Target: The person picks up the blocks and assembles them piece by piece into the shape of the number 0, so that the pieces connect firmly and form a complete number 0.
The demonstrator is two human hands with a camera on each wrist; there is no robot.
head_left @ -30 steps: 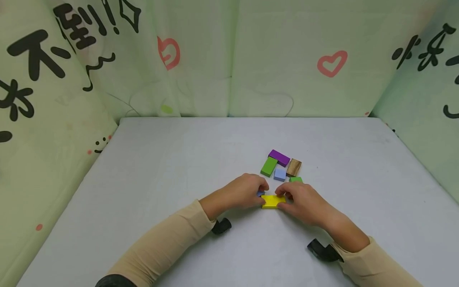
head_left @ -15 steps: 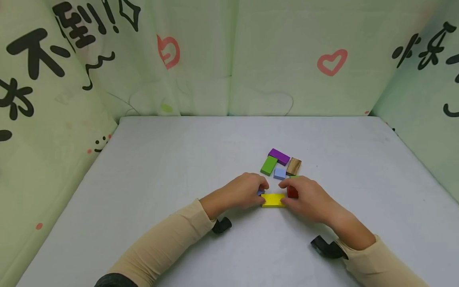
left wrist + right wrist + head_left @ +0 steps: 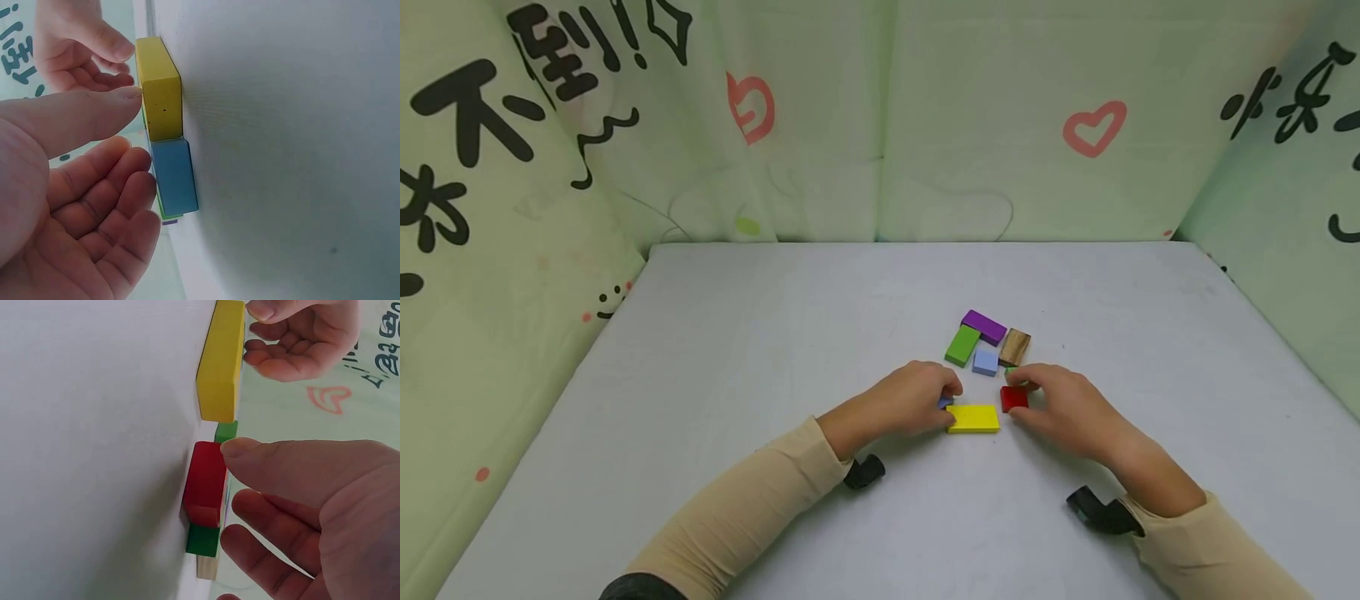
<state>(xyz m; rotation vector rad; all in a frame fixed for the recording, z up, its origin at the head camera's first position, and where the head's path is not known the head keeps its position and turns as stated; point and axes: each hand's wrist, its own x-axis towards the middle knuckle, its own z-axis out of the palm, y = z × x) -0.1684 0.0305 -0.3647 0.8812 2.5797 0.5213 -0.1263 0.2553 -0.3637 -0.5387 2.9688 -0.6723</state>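
Note:
In the head view, my left hand stays at the left end of a yellow block. Its thumb tip rests at the yellow block's edge, and its bent fingers lie close beside a blue block, mostly hidden by the hand from above. My right hand is at a small red block, right of the yellow one. The thumb touches the red block's edge in the right wrist view; the other fingers are spread apart from the thumb, near a partly covered green block.
Behind the hands lie a purple block, a green block, a light blue block and a wood-grain block. All are on a white table with printed green curtains around it.
My right hand has left the yellow block's right end and shifted right to the red block, which has come into view. The left hand has stayed in place.

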